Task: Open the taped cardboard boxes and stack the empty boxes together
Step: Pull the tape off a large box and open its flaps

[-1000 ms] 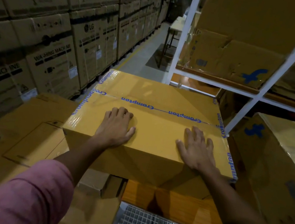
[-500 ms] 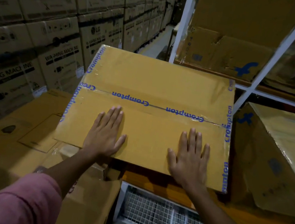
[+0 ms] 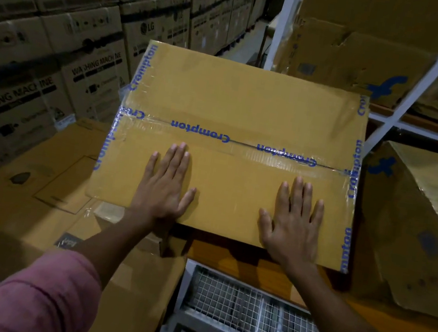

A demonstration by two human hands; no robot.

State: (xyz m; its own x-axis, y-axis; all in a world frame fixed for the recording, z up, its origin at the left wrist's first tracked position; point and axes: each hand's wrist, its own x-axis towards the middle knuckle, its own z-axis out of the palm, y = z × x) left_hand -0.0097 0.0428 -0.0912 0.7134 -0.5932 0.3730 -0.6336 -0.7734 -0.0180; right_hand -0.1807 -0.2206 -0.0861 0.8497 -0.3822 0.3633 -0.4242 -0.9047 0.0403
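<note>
Both hands lie flat, fingers straight, holding nothing: the left hand (image 3: 165, 186) and right hand (image 3: 293, 221) press the near edge of the taped box (image 3: 249, 105). It is closed; its tape (image 3: 200, 132) says "Crompton". Far boxes (image 3: 90, 74) say "WASHING MACHINE" and "LG".

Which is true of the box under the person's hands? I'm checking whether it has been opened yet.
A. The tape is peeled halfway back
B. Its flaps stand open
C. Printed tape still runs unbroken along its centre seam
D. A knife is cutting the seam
C: the Crompton tape lies flat across the seam of the box, flaps closed, while the left hand and right hand rest flat on it with no tool.
</note>
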